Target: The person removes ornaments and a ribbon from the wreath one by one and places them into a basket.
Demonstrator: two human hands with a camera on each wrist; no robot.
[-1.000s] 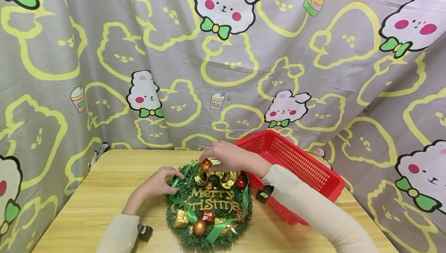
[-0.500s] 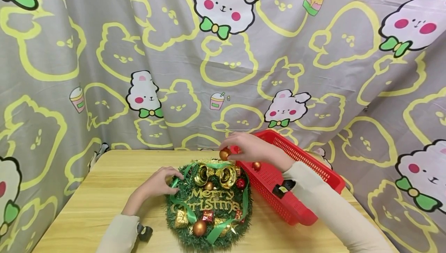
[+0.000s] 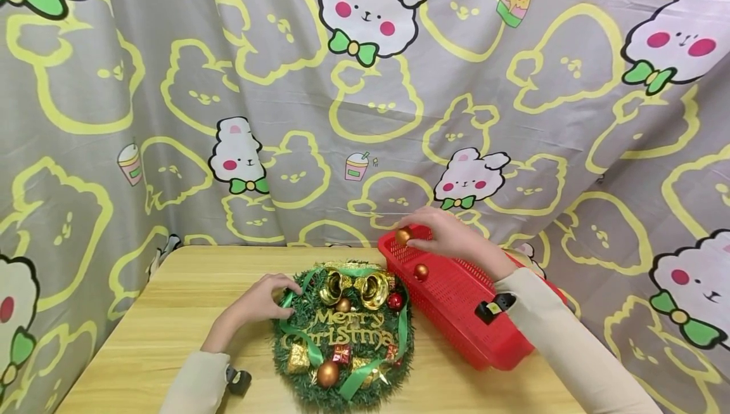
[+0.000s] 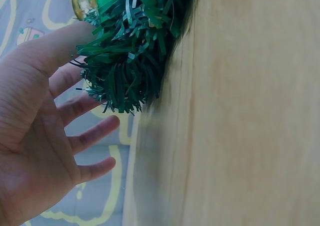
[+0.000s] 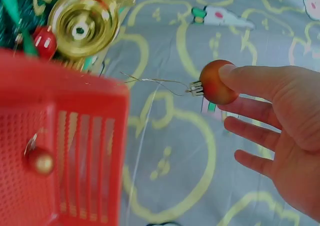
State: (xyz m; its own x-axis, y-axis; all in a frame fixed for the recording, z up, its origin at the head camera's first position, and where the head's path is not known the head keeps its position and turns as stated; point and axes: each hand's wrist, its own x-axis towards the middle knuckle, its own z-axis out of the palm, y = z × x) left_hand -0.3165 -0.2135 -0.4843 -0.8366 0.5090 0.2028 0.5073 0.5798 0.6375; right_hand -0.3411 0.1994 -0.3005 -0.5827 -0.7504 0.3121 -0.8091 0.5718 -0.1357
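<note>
My right hand (image 3: 445, 233) pinches a copper-coloured Christmas bauble (image 3: 403, 236) between thumb and fingers, above the far left end of the red plastic basket (image 3: 502, 350). In the right wrist view, a thin gold hanging loop trails from the bauble (image 5: 218, 81). Another small copper-red bauble (image 3: 421, 272) is in the basket. A green tinsel wreath (image 3: 342, 395) bears gold bells (image 3: 373, 290), ribbon, small gift boxes and gold lettering. My left hand (image 3: 259, 302) touches its upper left edge with spread, relaxed fingers; some fingertips are hidden by tinsel in the left wrist view.
The wooden table (image 3: 142, 338) carries the wreath, with the basket close along its right side. A grey curtain (image 3: 308, 84) with yellow outlines and white cartoon animals hangs behind the table and at both sides. Black camera mounts (image 3: 495, 308) are on both wrists.
My right hand has carried the bauble from the top of the wreath rightward and up to above the basket. The left hand stays at the wreath's edge.
</note>
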